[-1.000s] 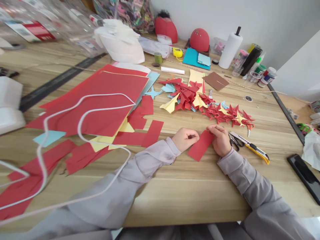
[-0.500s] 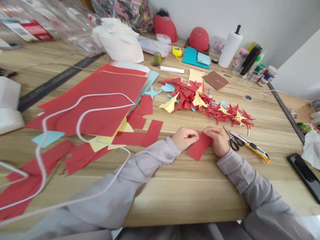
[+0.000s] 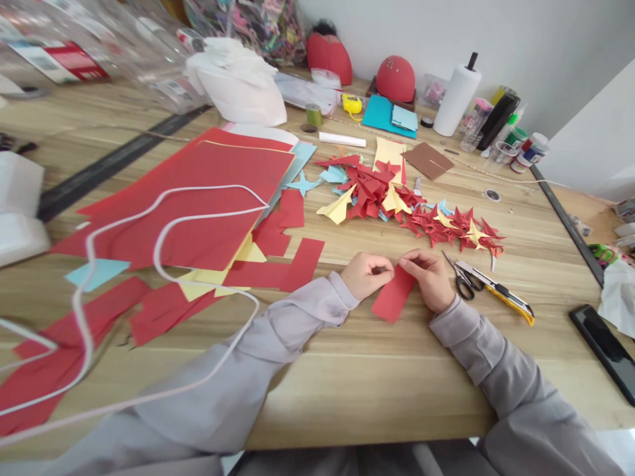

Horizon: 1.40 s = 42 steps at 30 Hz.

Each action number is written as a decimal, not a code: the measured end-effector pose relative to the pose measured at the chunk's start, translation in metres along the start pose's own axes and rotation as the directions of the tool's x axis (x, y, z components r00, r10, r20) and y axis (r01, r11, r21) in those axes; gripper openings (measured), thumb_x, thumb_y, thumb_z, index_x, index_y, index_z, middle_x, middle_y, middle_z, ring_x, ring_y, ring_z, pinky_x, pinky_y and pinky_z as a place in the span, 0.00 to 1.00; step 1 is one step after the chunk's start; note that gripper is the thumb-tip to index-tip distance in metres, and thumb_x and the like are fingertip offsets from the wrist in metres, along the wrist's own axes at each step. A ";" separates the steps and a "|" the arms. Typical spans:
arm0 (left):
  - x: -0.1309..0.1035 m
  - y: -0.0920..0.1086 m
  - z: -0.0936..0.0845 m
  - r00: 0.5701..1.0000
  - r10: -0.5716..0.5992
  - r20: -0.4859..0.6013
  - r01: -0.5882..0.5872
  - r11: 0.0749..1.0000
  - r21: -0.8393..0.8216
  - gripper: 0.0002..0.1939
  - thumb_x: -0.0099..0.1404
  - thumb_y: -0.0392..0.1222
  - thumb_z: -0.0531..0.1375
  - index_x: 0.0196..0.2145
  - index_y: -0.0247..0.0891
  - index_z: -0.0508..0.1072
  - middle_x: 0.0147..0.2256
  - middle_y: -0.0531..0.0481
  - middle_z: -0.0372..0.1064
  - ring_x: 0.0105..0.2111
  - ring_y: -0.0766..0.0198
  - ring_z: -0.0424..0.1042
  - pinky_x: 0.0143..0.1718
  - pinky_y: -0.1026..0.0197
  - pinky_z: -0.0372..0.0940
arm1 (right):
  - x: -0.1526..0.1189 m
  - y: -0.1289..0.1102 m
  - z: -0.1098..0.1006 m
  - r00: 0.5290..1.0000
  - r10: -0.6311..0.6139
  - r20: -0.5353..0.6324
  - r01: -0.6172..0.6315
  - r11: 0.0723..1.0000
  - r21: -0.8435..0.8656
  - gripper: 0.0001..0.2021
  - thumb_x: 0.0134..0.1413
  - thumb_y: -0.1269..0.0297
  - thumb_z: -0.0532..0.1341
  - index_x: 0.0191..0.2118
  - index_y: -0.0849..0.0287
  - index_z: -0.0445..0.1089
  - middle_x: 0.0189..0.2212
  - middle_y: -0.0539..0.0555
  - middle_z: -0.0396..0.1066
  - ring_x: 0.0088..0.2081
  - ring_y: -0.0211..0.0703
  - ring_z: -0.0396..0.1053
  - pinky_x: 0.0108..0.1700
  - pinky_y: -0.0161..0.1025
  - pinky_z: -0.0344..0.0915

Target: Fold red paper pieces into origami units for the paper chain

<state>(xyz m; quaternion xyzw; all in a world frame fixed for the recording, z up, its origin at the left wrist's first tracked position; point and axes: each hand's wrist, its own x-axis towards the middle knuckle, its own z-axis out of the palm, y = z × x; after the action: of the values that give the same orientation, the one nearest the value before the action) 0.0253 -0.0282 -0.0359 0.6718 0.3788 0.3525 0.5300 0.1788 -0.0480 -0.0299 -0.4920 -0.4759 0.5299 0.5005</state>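
A red paper strip hangs slanted between my hands above the wooden table. My left hand pinches its upper left corner between thumb and fingers. On the upper right corner, my right hand is closed with thumb and forefinger. Just beyond the hands lies a heap of folded red stars mixed with yellow and blue ones. Black scissors and a yellow-handled cutter rest right of my right hand. More red strips lie left of my left hand.
Large red sheets cover the left side, crossed by a white cable. A black phone lies at the right. Bottles, a white cylinder and a tape measure stand at the back.
My right thumb and fingers have shifted slightly left along the strip's top edge, towards my left hand. The strip's lower end has tilted a little more upright.
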 end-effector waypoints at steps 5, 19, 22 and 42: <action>0.000 0.000 0.001 0.999 0.009 -0.035 -0.008 1.000 0.028 0.10 0.53 0.41 0.55 0.25 0.31 0.73 0.23 0.50 0.69 0.24 0.68 0.64 0.26 0.67 0.59 | -0.001 0.000 0.000 0.996 -0.077 0.035 0.078 0.997 -0.018 0.03 0.37 0.63 0.66 0.22 0.56 0.73 0.23 0.48 0.67 0.27 0.36 0.62 0.30 0.35 0.58; 0.002 0.002 -0.003 0.998 0.054 0.040 -0.054 0.998 0.012 0.09 0.51 0.38 0.55 0.17 0.33 0.71 0.20 0.51 0.67 0.22 0.68 0.64 0.25 0.67 0.59 | 0.005 0.002 -0.004 0.985 0.111 -0.135 -0.081 0.974 0.211 0.05 0.33 0.65 0.66 0.20 0.58 0.69 0.18 0.46 0.66 0.21 0.34 0.60 0.24 0.33 0.55; 0.003 0.000 -0.004 0.999 0.043 0.030 -0.043 0.999 -0.021 0.08 0.49 0.37 0.56 0.17 0.33 0.71 0.20 0.50 0.68 0.22 0.68 0.65 0.25 0.66 0.59 | 0.008 0.001 -0.007 0.969 0.178 -0.173 -0.119 0.945 0.304 0.05 0.33 0.66 0.66 0.20 0.58 0.69 0.17 0.46 0.66 0.20 0.34 0.61 0.24 0.34 0.56; -0.005 0.007 -0.005 0.971 -0.008 -0.239 -0.050 0.971 -0.235 0.13 0.52 0.42 0.57 0.16 0.32 0.68 0.15 0.51 0.65 0.13 0.72 0.62 0.15 0.68 0.57 | 0.015 0.002 -0.010 0.946 0.080 -0.316 0.115 0.824 0.554 0.03 0.42 0.67 0.64 0.27 0.56 0.70 0.26 0.45 0.72 0.29 0.34 0.68 0.34 0.35 0.67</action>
<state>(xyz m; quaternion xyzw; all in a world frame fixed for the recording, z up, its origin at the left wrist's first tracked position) 0.0197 -0.0312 -0.0283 0.5597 0.3871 0.4795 0.5540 0.1882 -0.0330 -0.0328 -0.3975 -0.2129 0.5538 0.7000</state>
